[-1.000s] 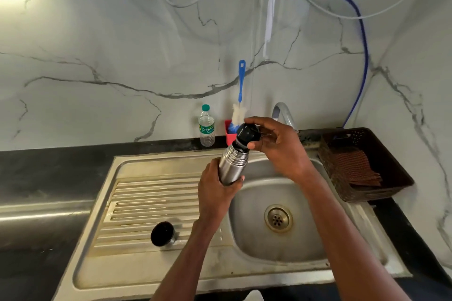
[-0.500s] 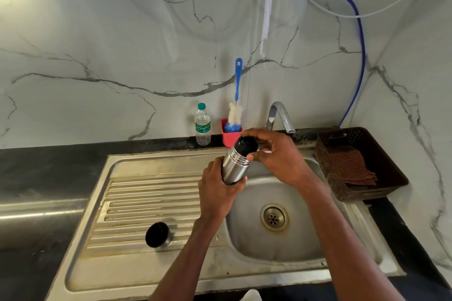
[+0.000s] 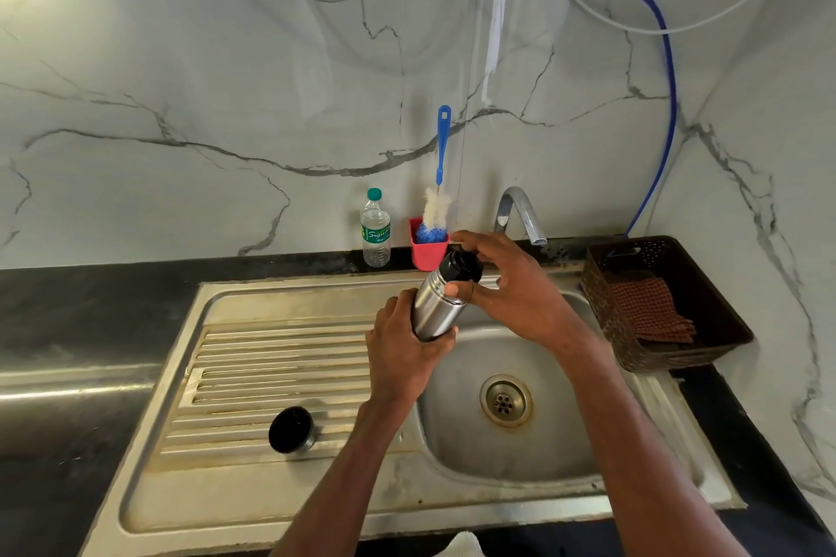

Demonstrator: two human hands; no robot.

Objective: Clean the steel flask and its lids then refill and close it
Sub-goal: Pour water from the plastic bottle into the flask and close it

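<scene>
Two hands work over the sink (image 3: pixel 316 298): left hand (image 3: pixel 402 353) grips the flask (image 3: pixel 436 308), right hand (image 3: pixel 511 285) pinches the stopper (image 3: pixel 463 265). Best twist steadily, flask braced firm.

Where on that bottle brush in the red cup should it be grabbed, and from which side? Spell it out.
Take the bottle brush by its blue handle, coming from above. It stands nearly upright, bristles down in the red cup, with the thin handle rising free against the wall. Both hands are busy now: the left hand grips the steel flask, and the right hand holds its black cap.
</scene>
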